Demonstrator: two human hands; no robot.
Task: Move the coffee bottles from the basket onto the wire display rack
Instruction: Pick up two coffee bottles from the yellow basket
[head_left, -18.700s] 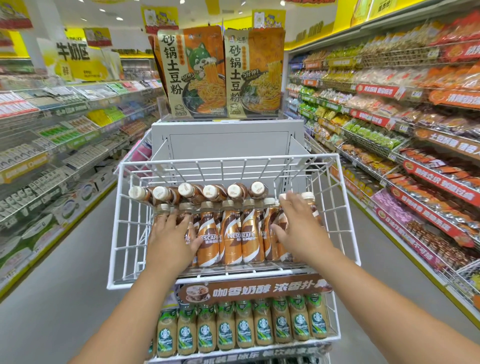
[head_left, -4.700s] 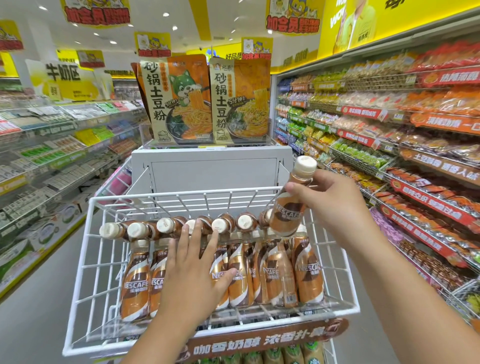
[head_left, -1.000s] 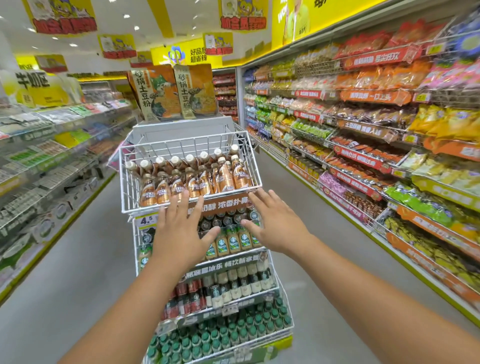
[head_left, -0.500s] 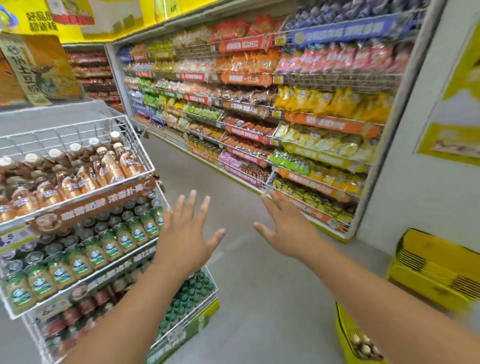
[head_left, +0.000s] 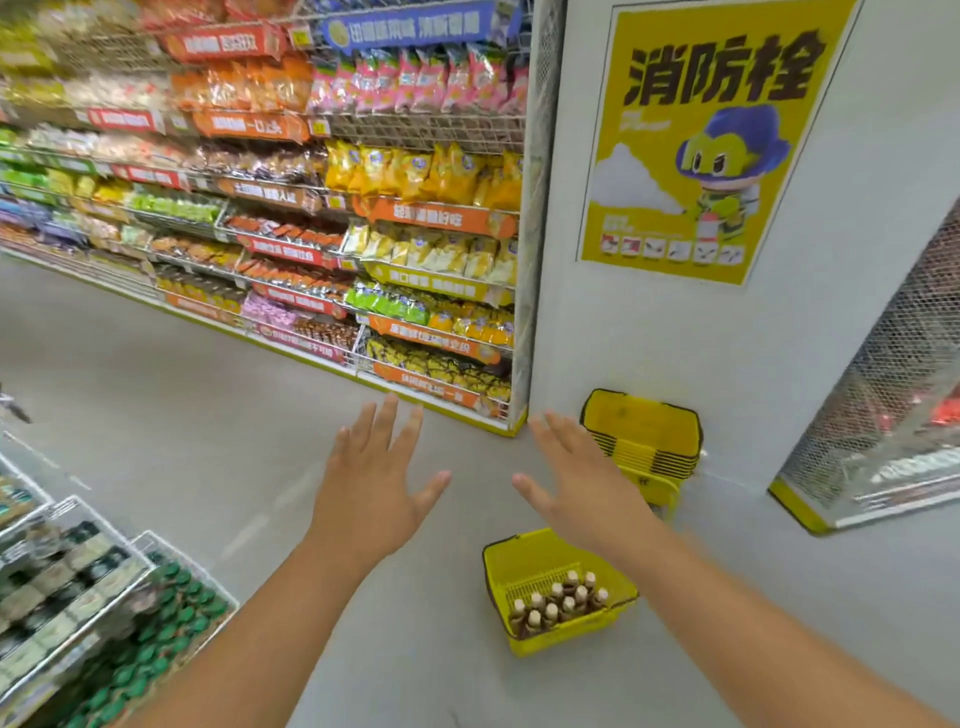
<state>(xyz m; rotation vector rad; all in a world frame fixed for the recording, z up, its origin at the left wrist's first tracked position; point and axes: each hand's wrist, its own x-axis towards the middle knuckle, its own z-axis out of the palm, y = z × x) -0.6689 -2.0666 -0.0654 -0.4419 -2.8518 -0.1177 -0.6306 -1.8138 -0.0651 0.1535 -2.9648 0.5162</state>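
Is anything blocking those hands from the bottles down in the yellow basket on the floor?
Nothing visible does. Both the left hand and the right hand are spread open and hold nothing, above bare floor. The yellow basket sits open-topped just below the right hand, the coffee bottles standing uncovered inside. The stack of empty baskets stands apart, behind it.

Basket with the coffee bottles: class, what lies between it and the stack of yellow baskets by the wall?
In the head view, only bare grey floor separates the basket from the stack; the right hand overlaps that stretch.
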